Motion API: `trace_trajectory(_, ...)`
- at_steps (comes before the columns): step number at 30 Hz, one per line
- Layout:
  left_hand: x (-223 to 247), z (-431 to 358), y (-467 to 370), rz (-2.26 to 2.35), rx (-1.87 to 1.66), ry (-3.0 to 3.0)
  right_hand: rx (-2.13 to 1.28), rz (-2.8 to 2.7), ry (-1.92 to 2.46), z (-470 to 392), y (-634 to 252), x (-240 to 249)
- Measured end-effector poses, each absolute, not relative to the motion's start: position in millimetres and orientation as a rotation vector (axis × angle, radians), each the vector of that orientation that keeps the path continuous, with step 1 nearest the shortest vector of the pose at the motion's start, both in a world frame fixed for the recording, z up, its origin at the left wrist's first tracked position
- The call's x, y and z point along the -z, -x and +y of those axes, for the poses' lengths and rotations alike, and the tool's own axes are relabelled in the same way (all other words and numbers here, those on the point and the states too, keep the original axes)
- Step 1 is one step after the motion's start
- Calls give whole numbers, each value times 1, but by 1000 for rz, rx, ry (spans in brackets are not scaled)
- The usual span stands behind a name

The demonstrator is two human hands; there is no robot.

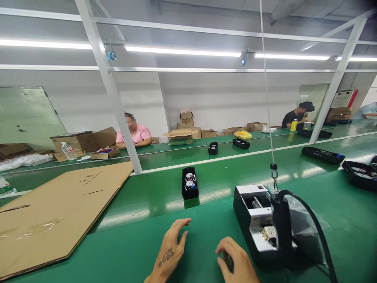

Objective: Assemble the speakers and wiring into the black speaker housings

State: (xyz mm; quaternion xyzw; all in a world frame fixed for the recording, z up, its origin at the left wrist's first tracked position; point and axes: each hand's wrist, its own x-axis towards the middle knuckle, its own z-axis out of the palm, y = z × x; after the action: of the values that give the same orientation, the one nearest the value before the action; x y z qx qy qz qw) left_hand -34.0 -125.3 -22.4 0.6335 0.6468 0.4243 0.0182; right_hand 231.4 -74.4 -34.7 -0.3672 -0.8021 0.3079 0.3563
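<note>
My left hand [172, 247] hovers above the green work surface [132, 251] with its fingers stretched forward and the thumb apart, holding nothing. To its right, my right hand [235, 259] has loosely curled fingers, a gap between thumb and forefinger, and nothing between them. Beyond the hands, a long black housing [185, 192] with round silver-and-white parts and wires inside lies on the green belt. Right of my right hand stands a black-and-white machine [241, 208] with an open front. A black corded tool [281, 224], like an electric screwdriver, hangs in front of it.
A large flat cardboard sheet [59, 212] covers the left side. More black housings [322, 155] lie along the belt at right. A white metal post [113, 90] rises at left. Across the belt sit a person in pink [137, 135] and a person in black [290, 118].
</note>
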Motion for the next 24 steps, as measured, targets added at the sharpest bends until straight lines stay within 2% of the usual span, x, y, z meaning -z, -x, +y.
trace_trajectory(4, 22, -140, 45, 2028, -1280, -2005, -754, -2103, 961, -44, -189, 11)
trace_trajectory(7, 18, -148, 48, 2032, -1287, -2051, -754, -2133, 932, -34, -174, 12)
trace_trajectory(13, -4, -180, 34, 2059, -1206, -2206, -796, -2142, 932, -34, -176, 45)
trace_trajectory(18, -35, -240, 29, 2075, -939, -2383, -894, -2191, 924, -16, -181, 77)
trace_trajectory(21, -38, -292, 49, 2285, -849, -2425, -865, -2234, 995, -7, -184, 92)
trace_trajectory(24, -19, -356, 87, 2749, -765, -2227, -856, -2253, 1034, -5, -185, 99)
